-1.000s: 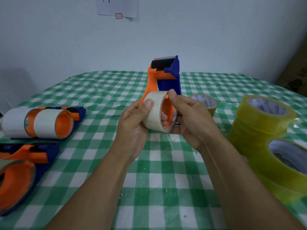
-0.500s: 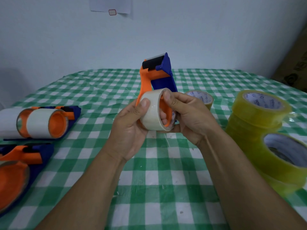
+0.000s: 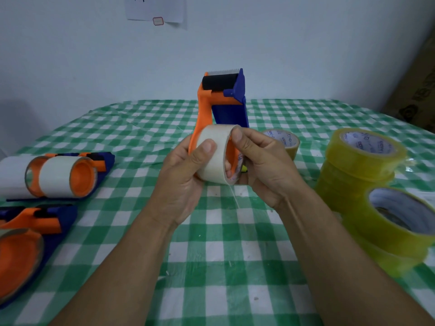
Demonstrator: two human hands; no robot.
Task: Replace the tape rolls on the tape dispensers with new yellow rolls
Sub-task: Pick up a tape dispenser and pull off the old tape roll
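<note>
At centre, the left hand (image 3: 176, 184) and right hand (image 3: 268, 170) clamp thumbs and fingers on the whitish tape roll (image 3: 213, 158), which sits on the upright tape dispenser (image 3: 226, 102). Yellow tape rolls (image 3: 360, 165) are stacked at 3 o'clock.

Two bare arms show, uncovered from the lower frame edge to the fingertips. The left forearm (image 3: 122, 262) and the right forearm (image 3: 334, 255) are smooth and taper toward the wrists. The left hand (image 3: 181, 175) and the right hand (image 3: 266, 165) are bare as well. The left thumbnail (image 3: 207, 147) and the right thumbnail (image 3: 236, 136) are cut short and rounded. Fine creases cross the knuckles and the left wrist.
</note>
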